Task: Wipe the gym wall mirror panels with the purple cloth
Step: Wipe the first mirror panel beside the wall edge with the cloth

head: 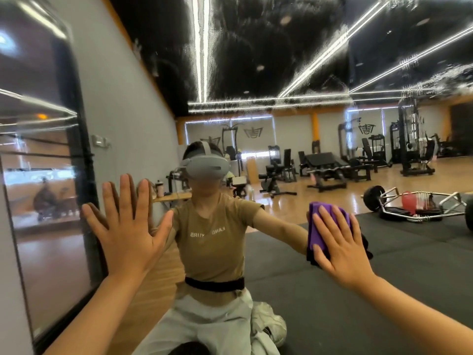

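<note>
Nearest, left hand (128,226) flat on the mirror panel (281,73), fingers straight and spread, holding nothing. Right hand (337,242), fingers straight, presses the purple cloth (320,224) against the glass; cloth sits under palm and fingertips, edges showing above and left. Reflected beyond: kneeling person, black floor mat (358,290), gym machines.

Both arms outstretched; left hand (128,226) and right hand (340,242) flat, fingers (323,219) spread.
</note>
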`<state>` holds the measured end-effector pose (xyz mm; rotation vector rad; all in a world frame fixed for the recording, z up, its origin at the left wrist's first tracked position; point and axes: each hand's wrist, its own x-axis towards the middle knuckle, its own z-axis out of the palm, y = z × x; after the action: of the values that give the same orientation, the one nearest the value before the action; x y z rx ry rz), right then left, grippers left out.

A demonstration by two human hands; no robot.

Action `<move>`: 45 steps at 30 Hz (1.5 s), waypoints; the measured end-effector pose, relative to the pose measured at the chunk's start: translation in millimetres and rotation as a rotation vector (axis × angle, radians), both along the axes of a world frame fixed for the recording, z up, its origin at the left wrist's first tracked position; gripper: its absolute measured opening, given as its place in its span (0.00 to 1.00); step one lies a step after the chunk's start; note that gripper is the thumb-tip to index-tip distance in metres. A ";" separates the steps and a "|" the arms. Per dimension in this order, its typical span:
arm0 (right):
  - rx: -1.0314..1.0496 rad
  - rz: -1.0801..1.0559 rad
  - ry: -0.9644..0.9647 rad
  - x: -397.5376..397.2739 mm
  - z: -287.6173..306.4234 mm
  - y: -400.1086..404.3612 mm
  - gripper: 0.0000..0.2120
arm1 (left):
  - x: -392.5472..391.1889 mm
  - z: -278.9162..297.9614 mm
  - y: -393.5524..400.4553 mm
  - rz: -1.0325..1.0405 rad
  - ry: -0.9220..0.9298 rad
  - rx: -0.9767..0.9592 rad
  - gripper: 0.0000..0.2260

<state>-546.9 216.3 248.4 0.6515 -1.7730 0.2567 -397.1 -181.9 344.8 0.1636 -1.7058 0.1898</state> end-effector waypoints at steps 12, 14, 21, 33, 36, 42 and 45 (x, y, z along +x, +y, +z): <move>-0.221 -0.023 0.036 -4.0 96.3 -19.7 0.31 | -0.9 -0.1 -0.8 0.001 0.004 0.001 0.35; -0.221 -0.004 0.066 -4.2 67.9 -19.9 0.30 | -1.2 0.0 -0.8 -0.004 0.006 0.000 0.35; -0.079 -0.047 0.001 2.5 -75.5 -6.5 0.29 | -1.7 -1.2 -0.4 0.000 0.008 -0.004 0.34; -0.102 -0.009 -0.155 10.3 -40.5 -8.9 0.30 | 9.8 -13.1 13.3 -0.076 -0.060 0.074 0.33; -0.142 0.006 -0.154 8.9 24.1 -16.1 0.32 | 12.6 -25.9 18.8 -0.084 -0.090 0.084 0.35; -0.115 -0.007 -0.146 6.2 34.1 -14.1 0.31 | 17.6 -66.2 38.6 -0.068 -0.155 0.099 0.35; -0.111 -0.005 -0.129 4.9 8.9 -13.6 0.31 | 14.3 -81.8 44.6 -0.051 -0.151 0.099 0.34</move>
<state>-542.0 202.6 257.3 0.5619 -1.8684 0.3982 -382.8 -137.4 263.0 0.1821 -1.8686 0.0812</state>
